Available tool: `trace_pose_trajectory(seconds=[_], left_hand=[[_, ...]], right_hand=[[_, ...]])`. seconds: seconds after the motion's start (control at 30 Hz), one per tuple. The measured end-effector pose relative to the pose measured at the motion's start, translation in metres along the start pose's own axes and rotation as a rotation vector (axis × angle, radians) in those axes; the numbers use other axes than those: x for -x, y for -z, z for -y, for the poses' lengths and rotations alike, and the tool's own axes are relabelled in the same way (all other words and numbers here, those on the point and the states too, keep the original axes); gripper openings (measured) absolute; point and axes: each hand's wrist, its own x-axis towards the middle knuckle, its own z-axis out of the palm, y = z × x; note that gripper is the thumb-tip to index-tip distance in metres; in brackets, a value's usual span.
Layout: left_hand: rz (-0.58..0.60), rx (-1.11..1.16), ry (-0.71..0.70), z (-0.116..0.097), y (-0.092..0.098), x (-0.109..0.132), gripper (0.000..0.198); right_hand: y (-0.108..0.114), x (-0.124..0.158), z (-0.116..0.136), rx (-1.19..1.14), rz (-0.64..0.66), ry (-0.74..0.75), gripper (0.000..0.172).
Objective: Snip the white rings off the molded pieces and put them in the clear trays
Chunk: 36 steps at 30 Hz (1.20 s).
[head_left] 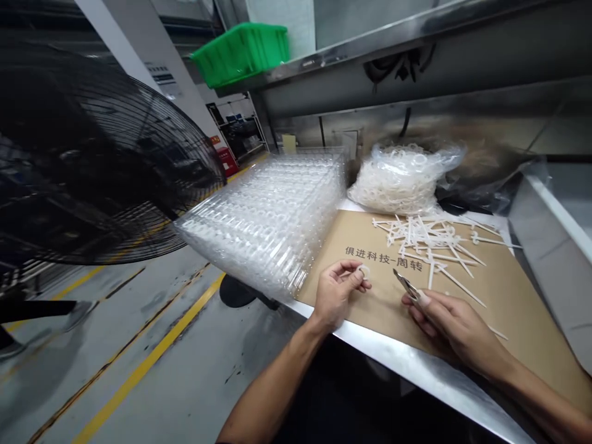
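Note:
Between the thumb and fingers of my left hand [338,293] is a small white plastic ring [364,272], held over the cardboard sheet [370,302]. My right hand [456,324] grips a small pair of cutting pliers [407,287], its tip pointing up and left towards the ring but apart from it. The handles are mostly covered by my fingers. Beyond my right hand lies a loose heap of white plastic sprues [428,237] with thin stems. Behind the heap sits a clear plastic bag [402,176] full of white rings.
Stacked clear plastic trays [263,209] stand to the left on the table. A large black fan [115,154] is further left, with a person's foot [81,313] below it. A green crate [243,54] rests on the shelf above. A grey panel [550,246] borders the right side.

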Motion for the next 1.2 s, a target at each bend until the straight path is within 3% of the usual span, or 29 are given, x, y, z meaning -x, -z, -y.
trace_pose_trajectory(seconds=[0.2, 0.4, 0.7, 1.2], left_hand=[[0.073, -0.080, 0.079, 0.004, -0.003, 0.020, 0.041], [0.074, -0.004, 0.088, 0.008, 0.001, 0.017, 0.046], [0.017, 0.115, 0.060, 0.004, 0.003, 0.019, 0.025], [0.004, 0.068, 0.091, 0.000, 0.001, 0.019, 0.027]], right_hand=[[-0.002, 0.001, -0.018, -0.153, -0.021, -0.023, 0.044], [-0.001, 0.001, -0.038, -0.180, -0.035, -0.001, 0.041], [-0.009, 0.000, -0.013, -0.228, -0.014, 0.107, 0.041], [-0.009, 0.003, -0.008, -0.202, 0.010, 0.125, 0.043]])
